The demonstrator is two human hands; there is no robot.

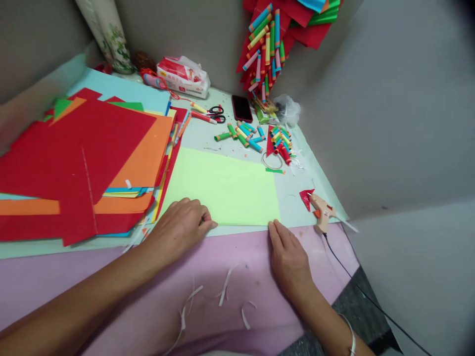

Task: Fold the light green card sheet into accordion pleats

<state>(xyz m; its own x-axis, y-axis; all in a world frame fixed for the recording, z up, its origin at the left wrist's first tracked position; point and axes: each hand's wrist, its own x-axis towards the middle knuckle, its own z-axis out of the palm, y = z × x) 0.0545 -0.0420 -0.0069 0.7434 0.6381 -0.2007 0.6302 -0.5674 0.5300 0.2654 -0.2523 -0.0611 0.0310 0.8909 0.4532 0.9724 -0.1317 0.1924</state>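
Observation:
A pale yellow-green paper sheet lies flat on the table. My left hand rests on its near left edge with fingers curled in and the thumb against the index finger; what they hold, if anything, is hidden. At the sheet's near right corner is my right hand, its fingers together and their tips touching the edge. Beyond the sheet lie rolled paper tubes in several colours, and a tighter bundle of tubes next to a wire ring.
Stacked coloured papers cover the left. A glue gun with a cord lies at the right. Scissors, a phone and a tissue pack are at the back. Paper strips lie in front.

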